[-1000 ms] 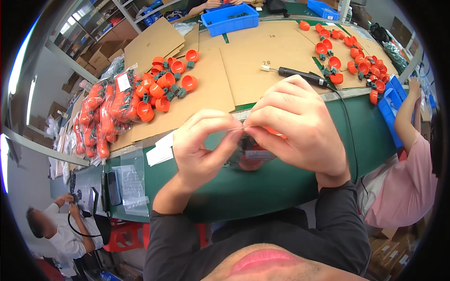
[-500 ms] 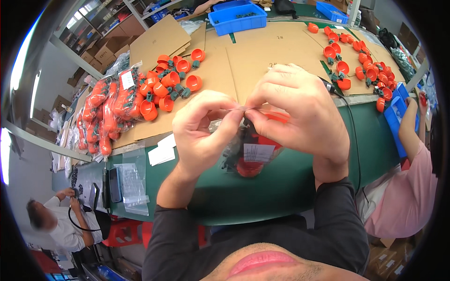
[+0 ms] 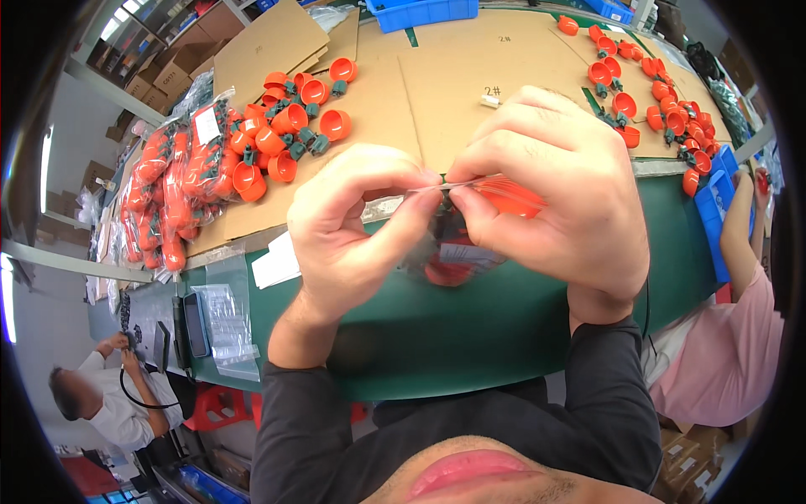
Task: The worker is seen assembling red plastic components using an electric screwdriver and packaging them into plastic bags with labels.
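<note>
Both of my hands are raised close to the camera over the green table (image 3: 504, 328). My left hand (image 3: 357, 231) and my right hand (image 3: 546, 193) pinch the top edge of a small clear plastic bag (image 3: 457, 252) between thumbs and forefingers. The bag hangs below my fingers and holds an orange cup-shaped part with a dark green piece and a white label. Most of the bag is hidden behind my fingers.
Loose orange parts with green pieces (image 3: 294, 126) lie on cardboard sheets (image 3: 453, 76). Filled bags of the same parts (image 3: 168, 193) are stacked at the left. More orange parts (image 3: 663, 109) and blue bins (image 3: 718, 218) are at the right, beside a person in pink (image 3: 739, 336). Another person (image 3: 101, 403) is at lower left.
My hands have lifted the bag closer to the camera and pulled its top edge tighter between the fingertips; the table contents have not moved.
</note>
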### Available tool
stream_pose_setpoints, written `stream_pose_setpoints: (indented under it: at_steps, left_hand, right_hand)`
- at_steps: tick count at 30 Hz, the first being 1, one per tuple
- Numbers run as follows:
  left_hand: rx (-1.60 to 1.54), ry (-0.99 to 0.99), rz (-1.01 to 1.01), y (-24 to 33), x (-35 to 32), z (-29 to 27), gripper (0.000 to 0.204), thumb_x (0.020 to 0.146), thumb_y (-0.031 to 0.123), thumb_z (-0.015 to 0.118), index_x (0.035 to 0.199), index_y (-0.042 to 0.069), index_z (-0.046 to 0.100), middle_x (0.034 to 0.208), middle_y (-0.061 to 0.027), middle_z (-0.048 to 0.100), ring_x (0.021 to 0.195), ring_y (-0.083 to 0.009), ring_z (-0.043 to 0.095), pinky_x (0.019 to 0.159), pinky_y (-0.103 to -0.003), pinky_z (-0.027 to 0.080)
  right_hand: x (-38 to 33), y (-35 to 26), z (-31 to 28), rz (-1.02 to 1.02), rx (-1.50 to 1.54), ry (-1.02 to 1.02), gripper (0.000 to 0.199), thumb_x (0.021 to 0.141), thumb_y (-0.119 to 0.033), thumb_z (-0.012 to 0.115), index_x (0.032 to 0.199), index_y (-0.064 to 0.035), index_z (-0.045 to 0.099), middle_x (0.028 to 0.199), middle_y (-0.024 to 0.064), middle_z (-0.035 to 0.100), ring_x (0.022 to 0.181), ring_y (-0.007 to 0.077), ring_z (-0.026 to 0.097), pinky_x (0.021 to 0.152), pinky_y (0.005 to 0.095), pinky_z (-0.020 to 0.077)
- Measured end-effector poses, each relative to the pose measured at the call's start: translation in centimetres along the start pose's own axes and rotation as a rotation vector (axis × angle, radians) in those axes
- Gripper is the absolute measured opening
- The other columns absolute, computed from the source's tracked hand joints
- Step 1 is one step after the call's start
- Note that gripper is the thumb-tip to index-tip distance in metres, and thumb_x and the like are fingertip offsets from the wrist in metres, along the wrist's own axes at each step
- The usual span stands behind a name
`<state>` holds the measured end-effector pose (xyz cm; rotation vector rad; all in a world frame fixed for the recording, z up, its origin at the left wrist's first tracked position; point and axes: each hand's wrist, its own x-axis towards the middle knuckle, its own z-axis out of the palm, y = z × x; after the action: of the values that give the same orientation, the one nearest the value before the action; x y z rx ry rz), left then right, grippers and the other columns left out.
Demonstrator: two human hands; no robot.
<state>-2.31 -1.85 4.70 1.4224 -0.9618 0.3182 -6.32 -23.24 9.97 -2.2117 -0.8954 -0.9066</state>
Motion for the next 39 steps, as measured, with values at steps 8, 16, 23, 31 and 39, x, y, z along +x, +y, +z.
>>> stream_pose_setpoints:
  at_steps: [8,16,23,31,39]
  left_hand:
    - [0.057,-0.001,0.009,1.0,-0.1,0.1,0.015,0.087,-0.005,0.076,0.101,-0.004,0.071,0.098,-0.0111,0.072,0.089,-0.0188,0.069,0.079,-0.030,0.056]
    - [-0.030,0.028,-0.118,0.5,-0.6,-0.2,0.016,0.093,0.002,0.076,0.107,-0.003,0.070,0.104,-0.0101,0.072,0.089,-0.0148,0.070,0.083,-0.028,0.058]
    - [-0.194,-0.071,-0.290,0.6,0.0,-0.2,0.015,0.096,-0.003,0.071,0.110,-0.007,0.069,0.110,-0.0095,0.072,0.100,-0.0121,0.070,0.088,-0.027,0.057]
    - [-0.308,0.011,-0.297,0.9,-0.1,-0.2,0.015,0.095,-0.005,0.073,0.110,-0.007,0.071,0.108,-0.0103,0.074,0.096,-0.0132,0.071,0.083,-0.027,0.059]
    - [-0.147,-0.001,-0.237,1.3,-0.4,-0.2,0.013,0.094,-0.007,0.072,0.107,-0.008,0.071,0.108,-0.0112,0.073,0.097,-0.0148,0.072,0.082,-0.028,0.061]
  right_hand:
    - [-0.2,-0.6,-0.2,-0.076,-0.063,-0.024,0.022,0.065,0.000,0.080,0.083,-0.0060,0.069,0.078,0.0045,0.067,0.073,0.0253,0.064,0.068,0.0366,0.0490]
    - [-0.9,0.2,-1.5,-0.001,-0.083,-0.182,0.018,0.072,-0.005,0.082,0.085,-0.0061,0.070,0.078,0.0056,0.067,0.073,0.0268,0.062,0.068,0.0380,0.0489]
    - [-0.6,1.3,-0.7,0.014,-0.027,-0.147,0.014,0.081,-0.012,0.078,0.082,-0.0060,0.066,0.077,0.0078,0.065,0.077,0.0301,0.063,0.068,0.0414,0.0503]
    - [-0.6,1.6,-0.8,0.038,0.107,-0.167,0.013,0.078,-0.010,0.078,0.083,-0.0055,0.067,0.077,0.0079,0.067,0.077,0.0297,0.066,0.068,0.0398,0.0515]
    - [-0.5,-0.4,-0.9,0.009,-0.082,-0.051,0.021,0.069,-0.003,0.080,0.087,-0.0054,0.072,0.079,0.0069,0.067,0.075,0.0258,0.064,0.066,0.0359,0.0501]
